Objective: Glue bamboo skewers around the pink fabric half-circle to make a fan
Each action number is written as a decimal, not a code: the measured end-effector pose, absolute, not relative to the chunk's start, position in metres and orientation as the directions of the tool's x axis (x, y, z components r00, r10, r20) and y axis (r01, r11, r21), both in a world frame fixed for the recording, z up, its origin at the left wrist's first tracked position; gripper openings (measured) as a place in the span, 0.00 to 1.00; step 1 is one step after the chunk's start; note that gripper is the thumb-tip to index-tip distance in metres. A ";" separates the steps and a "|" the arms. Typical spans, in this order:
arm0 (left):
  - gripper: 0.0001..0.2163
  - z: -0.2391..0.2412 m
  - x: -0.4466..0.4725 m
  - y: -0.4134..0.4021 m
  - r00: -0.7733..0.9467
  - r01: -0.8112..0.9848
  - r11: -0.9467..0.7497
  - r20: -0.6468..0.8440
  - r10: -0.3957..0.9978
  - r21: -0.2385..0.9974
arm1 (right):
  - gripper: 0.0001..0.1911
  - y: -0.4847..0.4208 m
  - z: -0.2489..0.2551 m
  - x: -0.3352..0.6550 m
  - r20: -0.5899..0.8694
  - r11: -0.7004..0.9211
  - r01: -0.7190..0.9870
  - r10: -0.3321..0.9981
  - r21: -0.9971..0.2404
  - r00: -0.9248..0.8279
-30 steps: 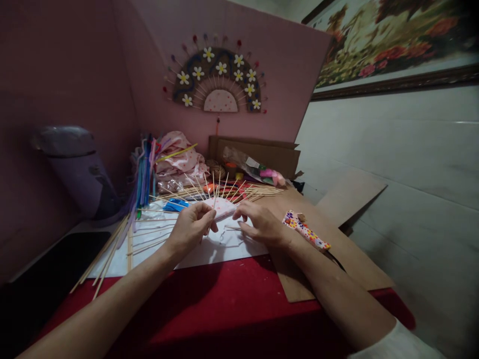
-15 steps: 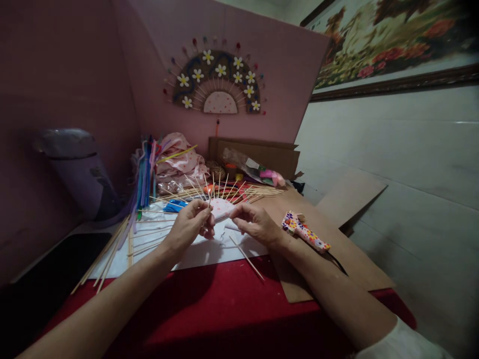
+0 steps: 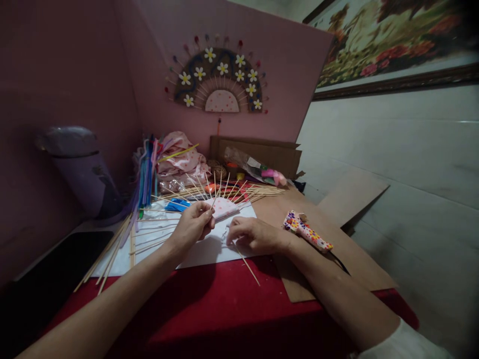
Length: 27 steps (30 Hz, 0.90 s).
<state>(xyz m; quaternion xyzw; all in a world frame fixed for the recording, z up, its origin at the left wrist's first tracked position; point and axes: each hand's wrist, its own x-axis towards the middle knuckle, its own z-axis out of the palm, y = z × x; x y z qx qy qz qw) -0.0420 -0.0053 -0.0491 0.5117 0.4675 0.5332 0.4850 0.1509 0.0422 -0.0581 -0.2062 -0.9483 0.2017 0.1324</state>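
Note:
My left hand (image 3: 192, 225) is closed in a pinch on the left edge of a pink half-round fan piece (image 3: 223, 207), which has several thin wooden skewers fanning out of its top. My right hand (image 3: 251, 234) rests lower on the white paper sheet (image 3: 209, 249), fingers curled around a single wooden skewer (image 3: 247, 263) that slants down over the red tablecloth. The fan piece sits between both hands, just beyond the fingertips.
A flower-patterned glue gun (image 3: 307, 231) lies on brown cardboard (image 3: 337, 259) at the right. Loose skewers (image 3: 112, 254) lie at the left, coloured pipe cleaners (image 3: 146, 172) and pink cloth (image 3: 179, 159) behind. A finished flowered fan (image 3: 219, 82) hangs on the pink wall. A purple container (image 3: 80, 169) stands left.
My right hand has come away from the fan piece and dropped toward me onto the paper, bringing a single skewer with it. My left hand stays pinched on the fan piece.

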 end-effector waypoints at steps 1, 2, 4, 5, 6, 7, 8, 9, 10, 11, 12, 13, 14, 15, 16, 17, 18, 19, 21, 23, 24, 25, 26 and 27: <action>0.07 -0.049 -0.042 -0.005 -0.006 -0.040 -0.092 0.092 0.996 0.995 | 0.13 0.043 -0.059 0.152 0.146 0.837 0.344 0.439 -0.425 -0.887; 0.08 -0.049 -0.042 -0.005 -0.004 -0.043 -0.091 0.091 0.996 0.995 | 0.12 0.043 -0.059 0.152 0.137 0.842 0.352 0.438 -0.409 -0.889; 0.08 -0.049 -0.042 -0.005 -0.003 -0.055 -0.090 0.090 0.996 0.994 | 0.09 0.043 -0.061 0.153 0.133 0.846 0.369 0.446 -0.384 -0.885; 0.09 -0.049 -0.042 -0.004 -0.007 -0.062 -0.090 0.090 0.996 0.994 | 0.09 0.043 -0.061 0.153 0.132 0.846 0.377 0.452 -0.378 -0.882; 0.09 -0.049 -0.043 -0.004 -0.014 -0.068 -0.091 0.090 0.996 0.994 | 0.08 0.043 -0.061 0.153 0.133 0.842 0.385 0.461 -0.377 -0.877; 0.09 -0.049 -0.043 -0.004 -0.023 -0.076 -0.090 0.088 0.996 0.993 | 0.07 0.043 -0.060 0.153 0.131 0.832 0.394 0.473 -0.391 -0.871; 0.08 -0.049 -0.044 -0.004 -0.033 -0.088 -0.086 0.084 0.996 0.992 | 0.07 0.044 -0.060 0.152 0.128 0.812 0.399 0.491 -0.426 -0.862; 0.08 -0.049 -0.044 -0.003 -0.042 -0.104 -0.079 0.075 0.996 0.991 | 0.06 0.044 -0.059 0.152 0.128 0.780 0.396 0.511 -0.484 -0.850; 0.08 -0.049 -0.045 -0.003 -0.048 -0.123 -0.070 0.065 0.997 0.990 | 0.06 0.045 -0.059 0.151 0.136 0.738 0.381 0.534 -0.557 -0.835; 0.08 -0.048 -0.045 -0.003 -0.053 -0.145 -0.062 0.055 0.997 0.988 | 0.06 0.045 -0.058 0.150 0.148 0.685 0.349 0.556 -0.640 -0.818; 0.08 -0.047 -0.046 -0.004 -0.056 -0.163 -0.059 0.050 0.997 0.985 | 0.05 0.045 -0.058 0.149 0.161 0.623 0.304 0.577 -0.721 -0.801; 0.08 -0.046 -0.047 -0.004 -0.060 -0.175 -0.059 0.049 0.997 0.983 | 0.04 0.045 -0.058 0.148 0.166 0.552 0.252 0.598 -0.795 -0.784; 0.08 -0.046 -0.047 -0.004 -0.067 -0.179 -0.061 0.049 0.997 0.982 | 0.03 0.045 -0.058 0.147 0.164 0.476 0.199 0.617 -0.856 -0.770; 0.08 -0.045 -0.048 -0.004 -0.073 -0.180 -0.060 0.048 0.996 0.982 | 0.03 0.044 -0.059 0.146 0.149 0.399 0.153 0.630 -0.904 -0.762; 0.08 -0.044 -0.049 -0.005 -0.073 -0.182 -0.053 0.040 0.997 0.982 | 0.05 0.044 -0.059 0.146 0.129 0.325 0.114 0.638 -0.939 -0.759; 0.07 -0.044 -0.049 -0.004 -0.065 -0.190 -0.039 0.027 0.998 0.981 | 0.07 0.043 -0.059 0.145 0.111 0.263 0.080 0.639 -0.962 -0.761; 0.07 -0.043 -0.050 -0.004 -0.053 -0.205 -0.022 0.011 0.999 0.979 | 0.09 0.043 -0.060 0.145 0.103 0.220 0.053 0.640 -0.974 -0.762; 0.07 -0.043 -0.050 -0.004 -0.038 -0.226 -0.008 -0.001 0.999 0.974 | 0.10 0.042 -0.060 0.145 0.105 0.197 0.031 0.641 -0.980 -0.761; 0.09 -0.043 -0.051 -0.003 -0.006 -0.273 -0.001 0.000 1.000 0.962 | 0.11 0.041 -0.059 0.145 0.107 0.180 0.014 0.643 -0.983 -0.758; 0.12 -0.043 -0.052 -0.003 0.010 -0.305 -0.018 0.022 1.000 0.952 | 0.10 0.041 -0.059 0.145 0.091 0.163 0.019 0.636 -0.986 -0.766; 0.12 -0.043 -0.052 -0.004 0.017 -0.310 -0.026 0.033 0.999 0.951 | 0.10 0.041 -0.059 0.145 0.084 0.155 0.019 0.629 -0.988 -0.772; 0.13 -0.043 -0.052 -0.005 0.021 -0.308 -0.036 0.045 0.999 0.951 | 0.10 0.042 -0.059 0.145 0.077 0.148 0.020 0.621 -0.989 -0.780; 0.13 -0.042 -0.051 -0.006 0.025 -0.300 -0.048 0.058 0.998 0.953 | 0.10 0.042 -0.059 0.145 0.070 0.141 0.021 0.610 -0.990 -0.789; 0.13 -0.042 -0.051 -0.008 0.027 -0.285 -0.061 0.072 0.997 0.957 | 0.10 0.042 -0.060 0.144 0.063 0.135 0.023 0.597 -0.991 -0.800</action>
